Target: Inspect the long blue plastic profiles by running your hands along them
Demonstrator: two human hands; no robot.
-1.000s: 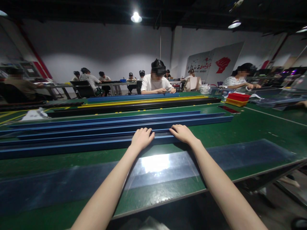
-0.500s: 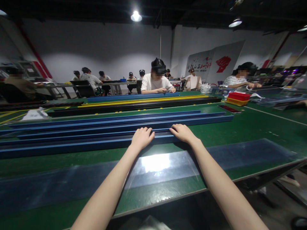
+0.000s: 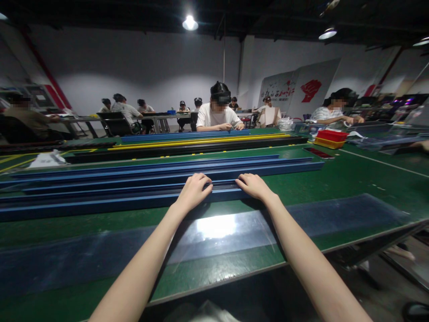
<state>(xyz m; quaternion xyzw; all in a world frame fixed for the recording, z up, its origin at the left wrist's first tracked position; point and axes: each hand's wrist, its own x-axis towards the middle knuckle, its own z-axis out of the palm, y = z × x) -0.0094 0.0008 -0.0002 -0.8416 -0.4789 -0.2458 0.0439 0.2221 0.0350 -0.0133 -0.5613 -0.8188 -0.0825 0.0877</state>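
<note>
Several long blue rails (image 3: 100, 203) lie side by side across a green table (image 3: 351, 179). My left hand (image 3: 193, 191) rests on the nearest rail with its fingers curled over the rail's top edge. My right hand (image 3: 254, 185) lies a hand's width to the right on the same rail, fingers also bent over its far edge. Both forearms reach straight out from the bottom of the view.
A clear plastic sheet (image 3: 234, 230) covers the table's front strip. Behind the blue rails run black and yellow rails (image 3: 201, 145). Red and yellow trays (image 3: 331, 137) stand at the right. A person in a white shirt (image 3: 218, 117) sits opposite; other people work at tables beyond.
My left hand has slid slightly forward and up along the rail. The right hand has not visibly moved.
</note>
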